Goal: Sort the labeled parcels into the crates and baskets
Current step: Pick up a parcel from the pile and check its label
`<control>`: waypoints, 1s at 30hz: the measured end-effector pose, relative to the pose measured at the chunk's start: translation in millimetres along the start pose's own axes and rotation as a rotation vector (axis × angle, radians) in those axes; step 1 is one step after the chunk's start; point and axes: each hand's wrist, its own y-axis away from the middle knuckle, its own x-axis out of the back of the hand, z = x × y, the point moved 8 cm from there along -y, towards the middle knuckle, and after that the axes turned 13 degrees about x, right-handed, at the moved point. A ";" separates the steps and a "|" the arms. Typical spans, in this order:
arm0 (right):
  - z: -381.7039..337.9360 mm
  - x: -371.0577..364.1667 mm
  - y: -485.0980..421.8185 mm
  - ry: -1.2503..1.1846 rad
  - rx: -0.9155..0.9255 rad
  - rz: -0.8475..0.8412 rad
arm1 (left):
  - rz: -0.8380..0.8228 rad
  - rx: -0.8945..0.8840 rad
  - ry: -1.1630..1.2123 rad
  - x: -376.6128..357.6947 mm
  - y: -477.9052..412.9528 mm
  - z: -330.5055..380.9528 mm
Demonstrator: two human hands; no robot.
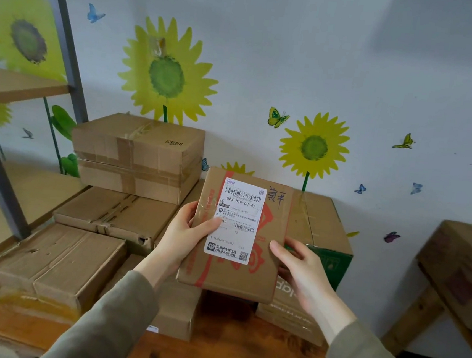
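Head view: both hands hold one parcel point(272, 211) above the table point(212, 355). The left hand point(186, 231) grips its left side, the right hand point(301, 268) its right. Its long side points away from the person.

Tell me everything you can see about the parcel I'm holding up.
The parcel is a flat brown cardboard box with red printing and clear tape. A white barcode label reading 863-H10-00-47 sits on its face, handwriting beside it. It is held up, tilted, over other boxes. The left hand grips its left edge, thumb on the label; the right hand grips its right edge.
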 end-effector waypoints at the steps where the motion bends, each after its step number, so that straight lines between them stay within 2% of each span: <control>1: -0.1 0.4 1.0 -0.004 0.003 -0.002 | -0.012 0.001 -0.003 -0.8 1.9 -1.0; 14: 6.9 11.0 26.7 0.048 0.011 0.102 | -0.118 0.028 -0.037 -11.0 6.5 -24.3; 24: 28.0 15.4 79.6 0.044 -0.054 0.371 | -0.309 0.083 -0.151 -20.4 7.5 -40.9; 30: 40.4 29.3 139.5 -0.004 -0.109 0.583 | -0.436 0.195 -0.240 -40.7 25.6 -77.7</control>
